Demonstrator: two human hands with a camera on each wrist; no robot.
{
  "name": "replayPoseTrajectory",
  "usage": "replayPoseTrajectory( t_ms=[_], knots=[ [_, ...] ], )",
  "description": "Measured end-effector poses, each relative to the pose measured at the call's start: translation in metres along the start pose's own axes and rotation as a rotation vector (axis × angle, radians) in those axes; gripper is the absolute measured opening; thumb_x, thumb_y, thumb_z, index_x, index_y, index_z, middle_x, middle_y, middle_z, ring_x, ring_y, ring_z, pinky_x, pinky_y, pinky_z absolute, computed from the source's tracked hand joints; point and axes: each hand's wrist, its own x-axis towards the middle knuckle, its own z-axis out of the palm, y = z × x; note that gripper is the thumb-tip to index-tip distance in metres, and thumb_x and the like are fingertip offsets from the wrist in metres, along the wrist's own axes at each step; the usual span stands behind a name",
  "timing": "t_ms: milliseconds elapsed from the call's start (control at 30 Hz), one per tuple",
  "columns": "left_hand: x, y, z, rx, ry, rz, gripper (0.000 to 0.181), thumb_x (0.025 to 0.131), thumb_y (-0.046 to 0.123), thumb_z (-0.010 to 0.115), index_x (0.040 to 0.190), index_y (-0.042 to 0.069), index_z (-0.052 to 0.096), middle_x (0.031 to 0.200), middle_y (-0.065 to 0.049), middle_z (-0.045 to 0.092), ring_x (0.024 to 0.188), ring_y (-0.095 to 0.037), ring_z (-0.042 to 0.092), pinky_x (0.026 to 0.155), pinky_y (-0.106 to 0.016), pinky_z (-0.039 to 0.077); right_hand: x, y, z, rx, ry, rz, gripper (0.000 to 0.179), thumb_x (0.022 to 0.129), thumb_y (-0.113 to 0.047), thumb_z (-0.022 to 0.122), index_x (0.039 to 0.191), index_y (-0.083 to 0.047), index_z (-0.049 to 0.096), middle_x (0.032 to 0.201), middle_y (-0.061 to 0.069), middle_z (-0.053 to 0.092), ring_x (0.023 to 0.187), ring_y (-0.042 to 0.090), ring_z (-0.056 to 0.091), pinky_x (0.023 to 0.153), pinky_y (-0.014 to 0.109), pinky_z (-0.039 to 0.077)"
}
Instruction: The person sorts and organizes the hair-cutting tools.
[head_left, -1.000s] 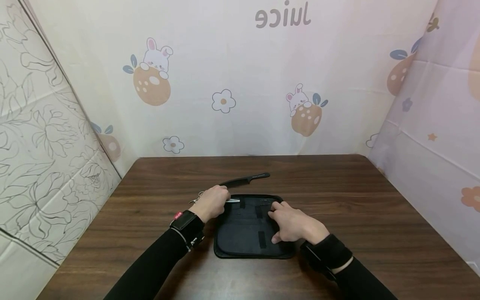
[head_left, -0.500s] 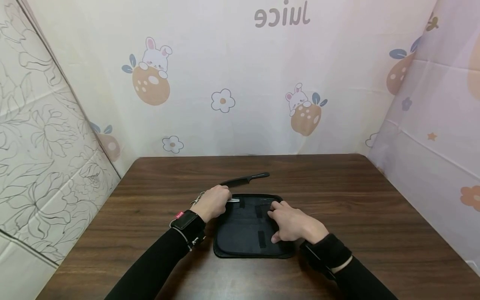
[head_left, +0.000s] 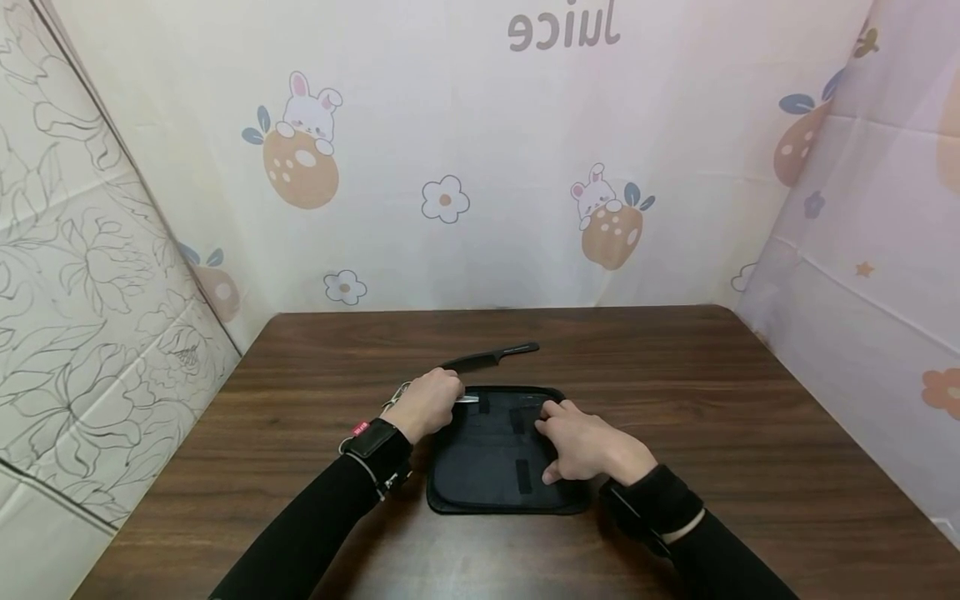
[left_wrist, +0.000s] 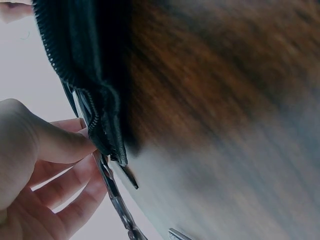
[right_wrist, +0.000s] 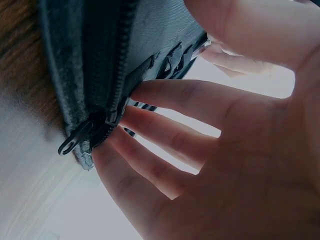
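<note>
A flat black zip case (head_left: 480, 471) lies on the table in front of me in the head view. With thumb and fingers, my left hand (head_left: 426, 404) grips a pair of scissors (left_wrist: 117, 197) at the case's upper left edge. Their silver blade (head_left: 468, 399) points right, its tip at a dark elastic loop (head_left: 484, 405); the hand hides the middle. My right hand (head_left: 592, 446) rests on the case's right side, fingers extended. In the right wrist view its fingertips touch the zipped edge (right_wrist: 107, 130), near a zip pull (right_wrist: 75, 140).
Behind the case lies a black comb (head_left: 480, 362) with a handle, partly covered by the left hand. Dark bands (head_left: 522, 477) cross the case's inside. The brown wooden table (head_left: 675, 383) reaches back to a patterned cloth (head_left: 510, 250). A small metal end (left_wrist: 177, 234) shows in the left wrist view.
</note>
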Motion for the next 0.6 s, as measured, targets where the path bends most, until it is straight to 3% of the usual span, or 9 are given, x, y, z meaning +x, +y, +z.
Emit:
replayPoseTrajectory(
  t_ms=[600],
  knots=[
    [0.0025,0.0036,0.0004,-0.002,0.025,0.023,0.02,0.088,-0.008,0.072,0.097,0.008,0.078,0.102,-0.008,0.071,0.102,-0.026,0.066,0.087,-0.039,0.055,0.0001,-0.0009,-0.0004,-0.004,0.004,-0.008,0.07,0.083,-0.027,0.086,0.139,0.004,0.058,0.139,0.011,0.049,0.123,0.028,0.044,0.094,0.046,0.049]
  ],
)
